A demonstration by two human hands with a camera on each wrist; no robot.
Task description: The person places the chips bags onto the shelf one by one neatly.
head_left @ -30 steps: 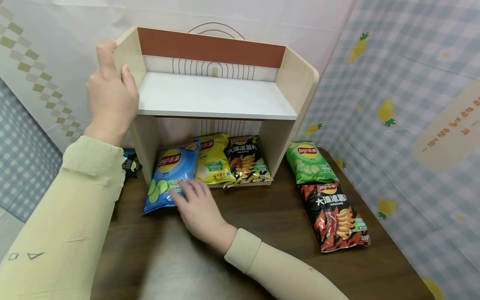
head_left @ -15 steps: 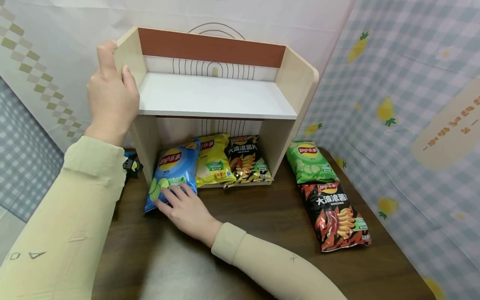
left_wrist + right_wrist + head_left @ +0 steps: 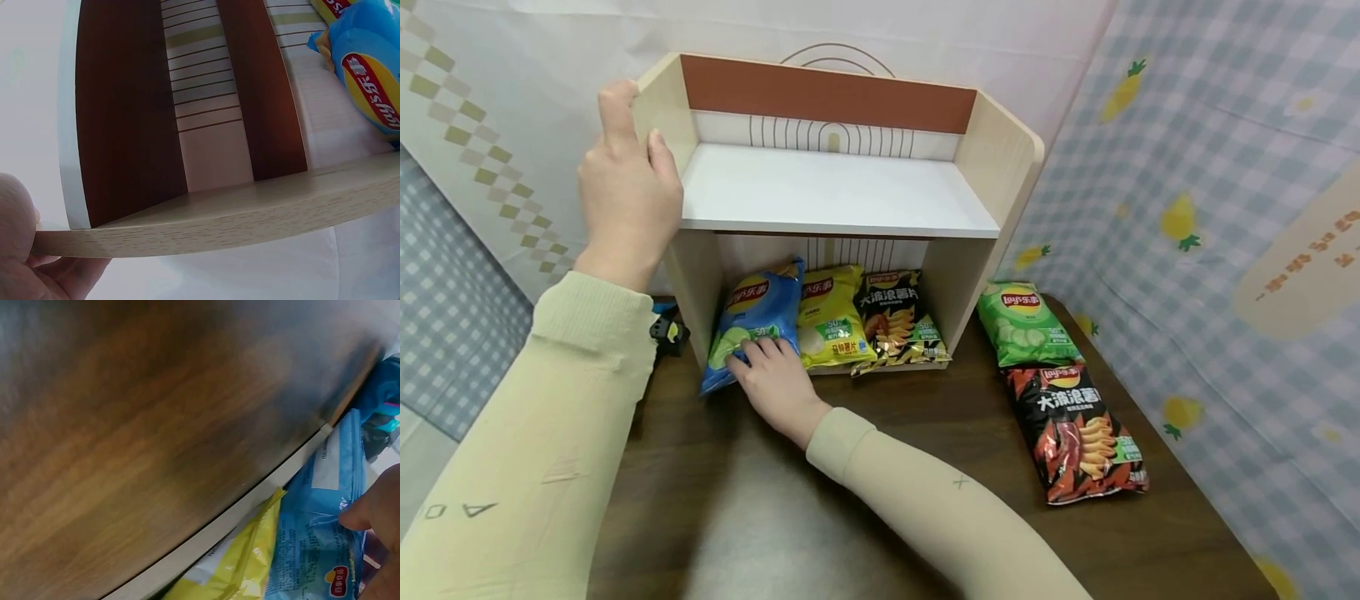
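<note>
My left hand [image 3: 631,187] grips the left side panel of a two-tier shelf [image 3: 838,190]. In the left wrist view, thumb and fingers lie on either side of the panel's edge. My right hand [image 3: 778,387] holds the lower end of a blue chip bag [image 3: 765,304], which leans in the lower compartment at the left. In the right wrist view, a digit presses the bag's printed back edge, with other fingers partly hidden beyond it. Beside it stand a yellow chip bag [image 3: 832,317] and a black chip bag [image 3: 895,317].
A green chip bag [image 3: 1026,325] and a red-and-black chip bag [image 3: 1078,437] lie right of the shelf on the dark wooden table [image 3: 917,433]. A small black object [image 3: 668,329] sits left of the shelf. Patterned cloth [image 3: 1217,208] walls the right side.
The right hand has shifted left and farther in on the blue chip bag. The bag's lower end has moved back toward the shelf. The left hand keeps its hold on the panel.
</note>
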